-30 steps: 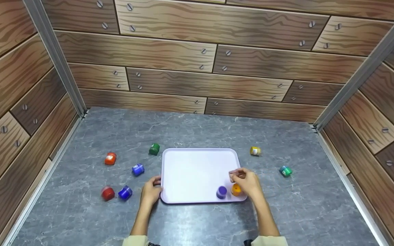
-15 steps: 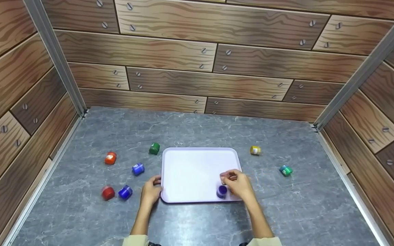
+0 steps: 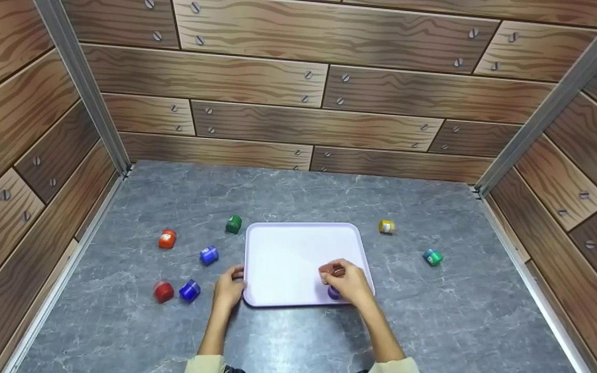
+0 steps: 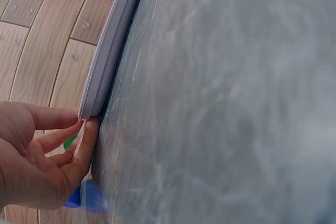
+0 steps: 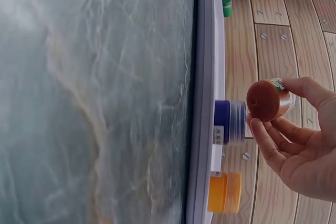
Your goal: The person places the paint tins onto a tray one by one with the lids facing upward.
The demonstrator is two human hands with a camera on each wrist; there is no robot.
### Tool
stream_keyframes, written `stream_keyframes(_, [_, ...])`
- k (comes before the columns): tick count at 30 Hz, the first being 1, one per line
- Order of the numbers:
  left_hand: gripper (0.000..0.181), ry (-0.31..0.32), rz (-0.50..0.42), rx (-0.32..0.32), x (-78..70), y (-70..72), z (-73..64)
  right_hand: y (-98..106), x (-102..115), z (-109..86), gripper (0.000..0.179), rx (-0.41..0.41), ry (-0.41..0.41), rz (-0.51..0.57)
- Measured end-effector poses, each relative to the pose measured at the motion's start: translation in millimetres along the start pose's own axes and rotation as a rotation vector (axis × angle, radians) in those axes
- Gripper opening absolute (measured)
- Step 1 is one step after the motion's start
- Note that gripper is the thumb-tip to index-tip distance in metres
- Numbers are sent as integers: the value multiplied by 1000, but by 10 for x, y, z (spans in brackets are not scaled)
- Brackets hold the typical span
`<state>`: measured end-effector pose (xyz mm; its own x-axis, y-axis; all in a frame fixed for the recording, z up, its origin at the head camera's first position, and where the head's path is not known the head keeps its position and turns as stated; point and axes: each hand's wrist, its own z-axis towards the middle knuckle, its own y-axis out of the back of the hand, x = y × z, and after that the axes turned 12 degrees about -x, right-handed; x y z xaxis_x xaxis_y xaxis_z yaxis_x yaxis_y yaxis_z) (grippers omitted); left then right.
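My left hand (image 3: 228,291) pinches the left rim of a pale lilac tray (image 3: 298,264), thumb and fingers on its edge in the left wrist view. Over the tray's right part, my right hand (image 3: 349,282) holds a small brown paint jar (image 5: 265,100) between thumb and fingertips, raised off the tray. Below it, a purple paint jar (image 5: 222,121) stands upright on the tray, mostly covered by the hand in the head view. Beside that stands an orange paint jar (image 5: 223,192), hidden from the head view by the right hand.
Left of the tray lie a red-orange jar (image 3: 167,239), a red jar (image 3: 164,292), two blue jars (image 3: 209,255) and a dark green jar (image 3: 233,224). On the right lie a yellow jar (image 3: 386,227) and a green jar (image 3: 433,257). Wood-patterned walls enclose the table.
My right hand has moved left with the brown jar, from beside the orange jar to above the purple one. The left hand and tray have stayed in place.
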<state>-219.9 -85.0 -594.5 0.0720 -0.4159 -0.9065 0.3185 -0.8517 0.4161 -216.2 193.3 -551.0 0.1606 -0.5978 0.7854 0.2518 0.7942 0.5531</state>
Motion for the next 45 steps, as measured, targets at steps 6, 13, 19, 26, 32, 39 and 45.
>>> stream_keyframes(6, [39, 8, -2, -1, -5, 3, -2, -60, 34, -23, 19, 24, -14, -36])
stream_keyframes(13, [39, 15, 1, 3, -1, 1, 3, -132, 45, -46, 24, 51, 25, -27])
stream_keyframes(19, [39, 10, 0, -2, 0, -1, -2, -191, 48, -70, 30, 62, 84, -66])
stream_keyframes(26, [39, 6, -4, 0, -4, -3, -7, -240, 52, -93, 29, 90, 114, -90])
stream_keyframes(32, [40, -3, 1, 1, -6, 5, -3, -266, 55, -97, 27, 103, 144, -107])
stream_keyframes(39, [40, -3, -4, 4, -7, 7, 2, -292, 47, -105, 31, 144, 201, -133])
stream_keyframes(45, [40, 12, -8, 9, -11, 6, 4, -309, 63, -127, 30, 178, 257, -164])
